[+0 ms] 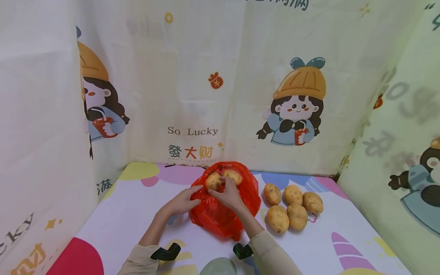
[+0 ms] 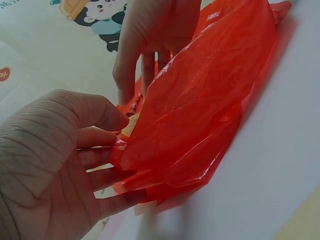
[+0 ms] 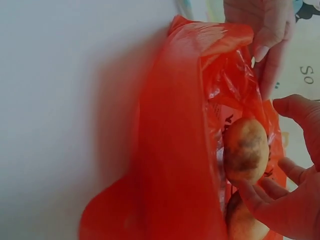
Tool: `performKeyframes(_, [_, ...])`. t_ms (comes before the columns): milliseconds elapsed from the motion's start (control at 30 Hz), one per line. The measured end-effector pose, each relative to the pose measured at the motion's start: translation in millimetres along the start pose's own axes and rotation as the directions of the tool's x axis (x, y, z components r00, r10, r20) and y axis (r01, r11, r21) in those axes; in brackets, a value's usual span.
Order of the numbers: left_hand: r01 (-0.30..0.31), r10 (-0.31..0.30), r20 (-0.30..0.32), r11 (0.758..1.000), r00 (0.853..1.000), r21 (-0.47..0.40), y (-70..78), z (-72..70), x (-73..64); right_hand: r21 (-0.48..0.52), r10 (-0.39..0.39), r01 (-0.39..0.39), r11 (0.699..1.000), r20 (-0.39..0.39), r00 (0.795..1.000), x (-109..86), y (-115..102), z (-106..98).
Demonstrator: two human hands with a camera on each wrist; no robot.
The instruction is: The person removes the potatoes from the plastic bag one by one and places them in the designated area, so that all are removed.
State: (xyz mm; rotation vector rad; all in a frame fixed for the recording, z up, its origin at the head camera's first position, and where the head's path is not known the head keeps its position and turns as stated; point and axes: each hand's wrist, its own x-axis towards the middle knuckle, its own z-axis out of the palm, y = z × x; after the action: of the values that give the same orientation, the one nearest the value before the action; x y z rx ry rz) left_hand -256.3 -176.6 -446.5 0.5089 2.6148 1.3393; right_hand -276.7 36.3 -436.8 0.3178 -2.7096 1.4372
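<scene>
A red plastic bag [image 1: 220, 214] lies with its mouth spread, and two potatoes show inside: one potato [image 1: 213, 181] on the left, another potato [image 1: 233, 177] beside it. My right hand [image 1: 228, 194] reaches over the mouth, its fingers spread. In the right wrist view, its fingertips touch near the end of a potato [image 3: 246, 150], while the thumb stands apart. At the bag's left rim, my left hand [image 1: 182, 200] touches the plastic with fairly straight fingers and a separate thumb. The left wrist view shows those fingertips against the bag [image 2: 195, 105], partly hidden.
Several loose potatoes [image 1: 287, 214] sit close together right of the bag. The table [image 1: 137, 214] has a colourful printed cover. Printed cloth walls [image 1: 240, 103] stand behind and at both sides.
</scene>
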Motion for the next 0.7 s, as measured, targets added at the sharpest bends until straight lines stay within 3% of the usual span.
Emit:
performKeyframes(367, [-0.035,0.035,0.008,0.999,0.999,0.003,1.9,-2.2,-0.1,0.01,0.034,-0.033,0.999,-0.056,0.998,14.0,-3.3,11.0])
performKeyframes(700, [-0.029,0.03,0.013,0.999,0.999,-0.013,0.2,0.0,-0.2,-0.074,0.035,-0.038,0.997,-0.041,0.999,27.5,-8.7,13.8])
